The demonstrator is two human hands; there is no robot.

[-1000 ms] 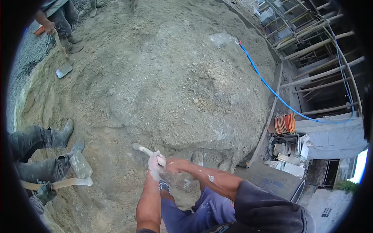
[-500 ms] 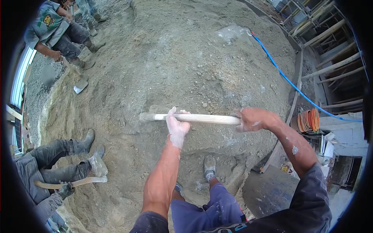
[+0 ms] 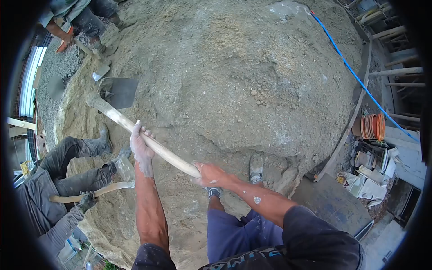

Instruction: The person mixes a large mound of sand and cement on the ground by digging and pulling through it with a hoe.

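Observation:
A long-handled hoe (image 3: 155, 147) slants across the view, its wooden handle pale and worn. Its broad, flat metal blade lies at the far left end, over the grey sandy heap (image 3: 234, 90). My left hand (image 3: 143, 143), coated in pale dust, is closed around the middle of the handle. Lower down, near the handle's butt end, my right hand (image 3: 209, 174) is wrapped round the wood. From this angle I cannot tell whether the blade touches the ground.
Another person (image 3: 85, 175) at left holds a hoe in a gloved hand; a second person (image 3: 90, 22) stands upper left with a hoe. A blue hose (image 3: 346, 65) runs along the right side. Orange coils (image 3: 372, 127), a flat board (image 3: 330, 211) and wooden poles (image 3: 398, 72) are at right.
Both hands have swung the hoe leftward, my right hand coming down toward my body. The blade now shows flat at the left. My view has shifted slightly, and the upper-left person bends lower.

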